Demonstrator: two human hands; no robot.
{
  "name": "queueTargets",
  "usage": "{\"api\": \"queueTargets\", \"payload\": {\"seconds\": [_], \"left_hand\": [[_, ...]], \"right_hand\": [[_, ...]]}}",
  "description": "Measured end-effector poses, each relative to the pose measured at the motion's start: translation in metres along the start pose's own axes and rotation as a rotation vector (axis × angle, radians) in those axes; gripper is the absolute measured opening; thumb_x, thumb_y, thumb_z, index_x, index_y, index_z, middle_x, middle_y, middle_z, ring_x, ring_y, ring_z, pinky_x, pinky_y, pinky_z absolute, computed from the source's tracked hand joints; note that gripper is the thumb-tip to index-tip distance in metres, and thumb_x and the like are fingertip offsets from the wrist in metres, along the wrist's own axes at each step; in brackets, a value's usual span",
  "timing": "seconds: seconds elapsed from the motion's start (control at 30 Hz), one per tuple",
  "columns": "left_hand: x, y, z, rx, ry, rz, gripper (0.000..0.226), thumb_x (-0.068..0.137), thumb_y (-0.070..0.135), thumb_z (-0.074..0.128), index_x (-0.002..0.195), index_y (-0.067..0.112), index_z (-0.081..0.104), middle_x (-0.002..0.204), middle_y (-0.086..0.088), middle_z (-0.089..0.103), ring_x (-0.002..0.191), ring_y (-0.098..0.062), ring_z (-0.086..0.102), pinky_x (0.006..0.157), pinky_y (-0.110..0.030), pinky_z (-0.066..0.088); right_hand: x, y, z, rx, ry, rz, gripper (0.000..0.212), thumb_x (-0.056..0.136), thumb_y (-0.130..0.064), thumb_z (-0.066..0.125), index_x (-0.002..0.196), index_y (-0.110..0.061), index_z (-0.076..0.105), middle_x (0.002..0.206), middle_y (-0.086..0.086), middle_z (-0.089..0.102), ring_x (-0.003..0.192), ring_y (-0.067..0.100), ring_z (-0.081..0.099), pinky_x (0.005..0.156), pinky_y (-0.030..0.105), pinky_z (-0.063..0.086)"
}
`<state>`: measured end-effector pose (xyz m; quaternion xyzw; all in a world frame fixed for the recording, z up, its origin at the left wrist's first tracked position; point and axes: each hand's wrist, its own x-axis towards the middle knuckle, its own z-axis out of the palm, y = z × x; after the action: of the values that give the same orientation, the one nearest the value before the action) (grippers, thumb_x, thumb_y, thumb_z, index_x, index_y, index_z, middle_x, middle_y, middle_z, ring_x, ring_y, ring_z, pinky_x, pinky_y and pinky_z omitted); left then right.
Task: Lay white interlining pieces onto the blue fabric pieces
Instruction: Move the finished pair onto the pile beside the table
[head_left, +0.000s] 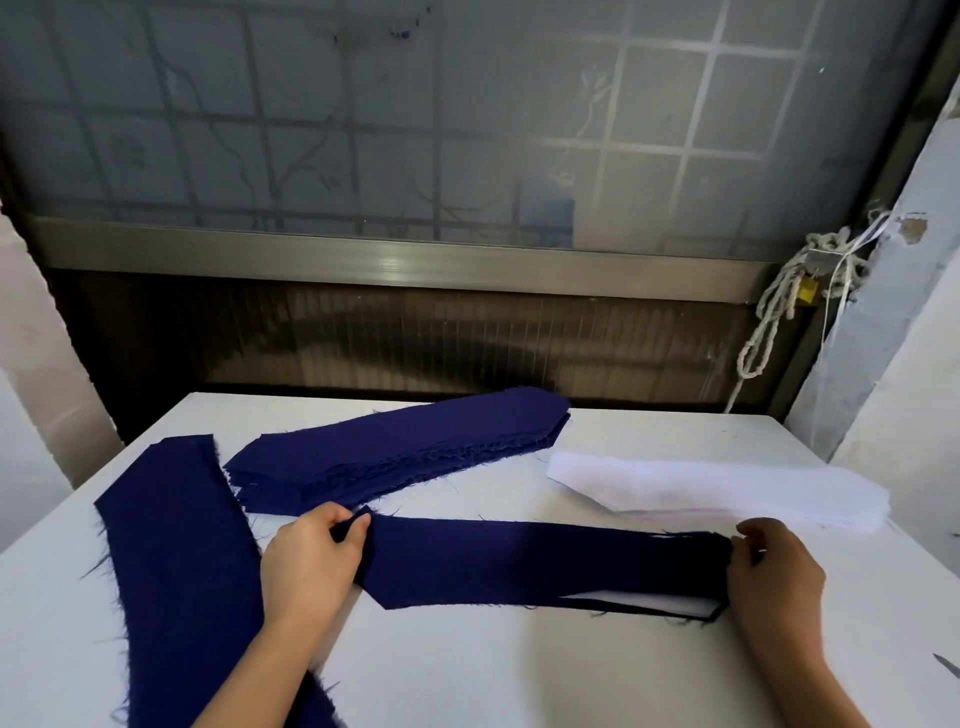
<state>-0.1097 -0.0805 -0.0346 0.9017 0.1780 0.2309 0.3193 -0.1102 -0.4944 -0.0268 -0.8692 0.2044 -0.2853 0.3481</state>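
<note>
Presently the left hand (317, 551) and right hand (774, 566) each pinch an end of the blue fabric piece (545, 561), just beside the interlining stack (727, 488); uneven pulling could skew it.

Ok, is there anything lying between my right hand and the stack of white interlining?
Nothing visible. The white interlining stack lies just beyond the right hand, only bare table between. Both that hand and the left hand grip the ends of the blue piece, though.
</note>
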Motion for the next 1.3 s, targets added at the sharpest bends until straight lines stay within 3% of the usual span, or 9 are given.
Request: {"api": "queueTargets", "payload": {"seconds": [0.17,0.4,0.53,0.77,0.93,1.1,1.3], "left_hand": [[0.000,-0.001,0.000,0.023,-0.008,0.023,0.020,0.094,0.041,0.063,0.081,0.026,0.067,0.061,0.012,0.062,0.057,-0.005,0.056,0.050,-0.026,0.041],[0.001,-0.002,0.002,0.004,-0.018,0.024,0.019,0.094,0.039,0.064,0.079,0.027,0.066,0.063,0.020,0.056,0.059,-0.003,0.055,0.052,-0.026,0.043],[0.002,-0.002,0.001,-0.024,-0.023,0.004,0.020,0.094,0.037,0.064,0.078,0.025,0.067,0.066,0.021,0.058,0.062,-0.003,0.057,0.054,-0.027,0.046],[0.005,-0.004,-0.001,-0.186,-0.014,-0.091,0.023,0.093,0.038,0.066,0.072,0.029,0.066,0.071,0.014,0.067,0.070,-0.002,0.059,0.058,-0.025,0.042],[0.002,-0.001,-0.001,-0.098,-0.030,-0.058,0.022,0.093,0.034,0.066,0.072,0.028,0.065,0.068,0.013,0.065,0.066,-0.003,0.058,0.057,-0.027,0.046],[-0.002,0.002,-0.003,0.023,-0.035,0.008,0.024,0.093,0.033,0.066,0.071,0.027,0.061,0.056,0.009,0.062,0.054,-0.011,0.058,0.051,-0.030,0.046],[-0.003,0.003,-0.003,0.013,-0.026,0.009,0.022,0.094,0.032,0.064,0.073,0.026,0.062,0.059,0.013,0.061,0.056,-0.009,0.056,0.051,-0.028,0.042]], "right_hand": [[-0.001,-0.003,0.001,0.019,-0.050,-0.009,0.024,0.086,0.001,0.055,0.108,-0.005,0.062,0.104,0.017,0.067,0.100,0.034,0.058,0.091,0.041,0.044],[0.000,0.000,-0.005,0.119,0.066,0.021,0.016,0.086,-0.001,0.057,0.090,-0.015,0.063,0.091,0.008,0.066,0.083,0.025,0.053,0.081,0.034,0.038],[0.001,0.003,-0.006,0.216,0.122,0.086,0.013,0.087,-0.009,0.057,0.089,-0.020,0.064,0.086,0.004,0.066,0.081,0.027,0.058,0.081,0.035,0.040],[-0.001,0.002,-0.003,0.327,0.237,0.049,0.012,0.089,-0.010,0.057,0.089,-0.021,0.062,0.088,0.001,0.064,0.079,0.024,0.058,0.074,0.021,0.041],[0.005,0.005,-0.002,0.244,0.114,0.106,0.012,0.089,-0.010,0.057,0.089,-0.020,0.063,0.086,0.001,0.065,0.081,0.023,0.057,0.079,0.032,0.039],[0.010,0.009,0.000,0.153,-0.038,0.166,0.021,0.087,-0.011,0.060,0.108,-0.012,0.063,0.100,0.006,0.067,0.090,0.021,0.054,0.085,0.033,0.040],[0.010,0.010,0.001,0.098,-0.080,0.111,0.019,0.084,-0.006,0.062,0.101,-0.013,0.066,0.097,0.006,0.068,0.095,0.027,0.059,0.087,0.035,0.043]]}}
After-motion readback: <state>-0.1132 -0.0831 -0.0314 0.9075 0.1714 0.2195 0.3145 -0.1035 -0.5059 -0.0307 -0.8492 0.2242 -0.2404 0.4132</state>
